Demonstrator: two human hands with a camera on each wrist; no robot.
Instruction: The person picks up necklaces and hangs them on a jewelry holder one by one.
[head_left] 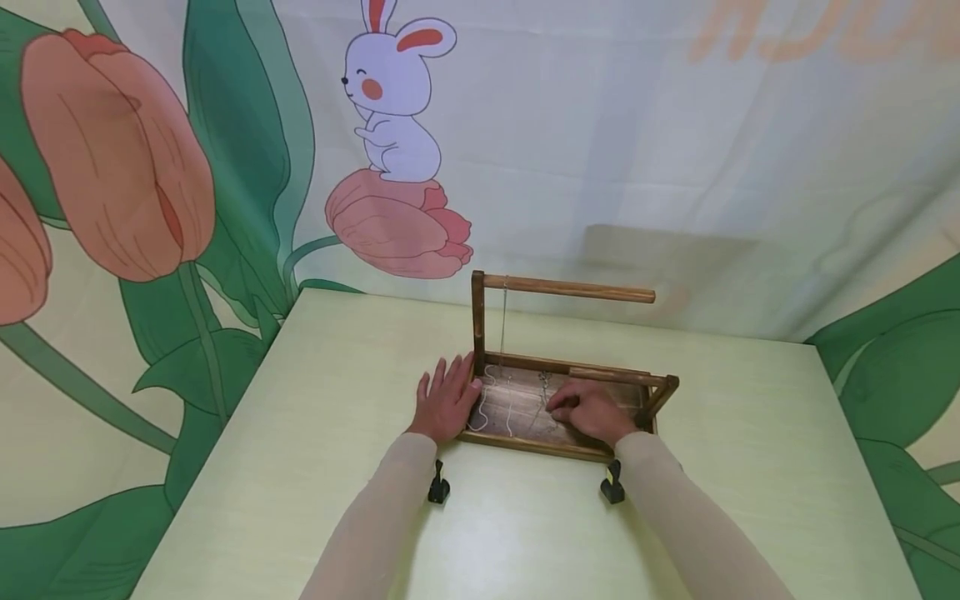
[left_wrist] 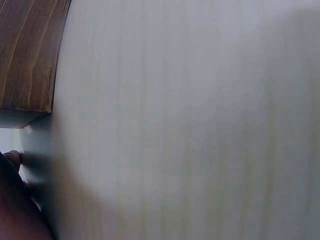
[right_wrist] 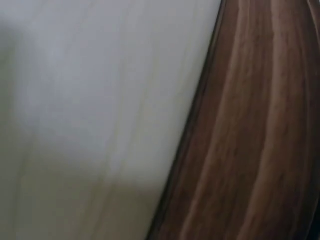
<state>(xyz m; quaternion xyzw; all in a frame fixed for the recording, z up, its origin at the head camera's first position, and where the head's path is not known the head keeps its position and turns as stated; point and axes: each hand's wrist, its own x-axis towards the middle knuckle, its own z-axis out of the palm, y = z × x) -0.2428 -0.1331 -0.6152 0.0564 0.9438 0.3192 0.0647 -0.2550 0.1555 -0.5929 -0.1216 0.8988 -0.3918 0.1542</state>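
Note:
A brown wooden jewelry stand (head_left: 534, 447) with a shallow tray base stands on the table. Flat against the tray's left end lies my left hand (head_left: 444, 402), its fingers straight and spread. My right hand (head_left: 592, 410) reaches into the tray with curled fingers, thumb and fingertips pinching a thin chain necklace (head_left: 543, 383); the fingertips partly hide it. Another fine chain (head_left: 503, 325) hangs from the upper bar (head_left: 570, 288). White cord (head_left: 482, 412) lies loosely at the tray's left. Both wrist views show mostly tabletop and the stand's wooden side (right_wrist: 250, 125).
Along the right side of the stand is a lower bar (head_left: 611, 377) on a short post. Black wrist-camera mounts (head_left: 612, 483) sit beneath both wrists. The pale table (head_left: 337, 358) meets a printed curtain (head_left: 540, 150) behind the stand.

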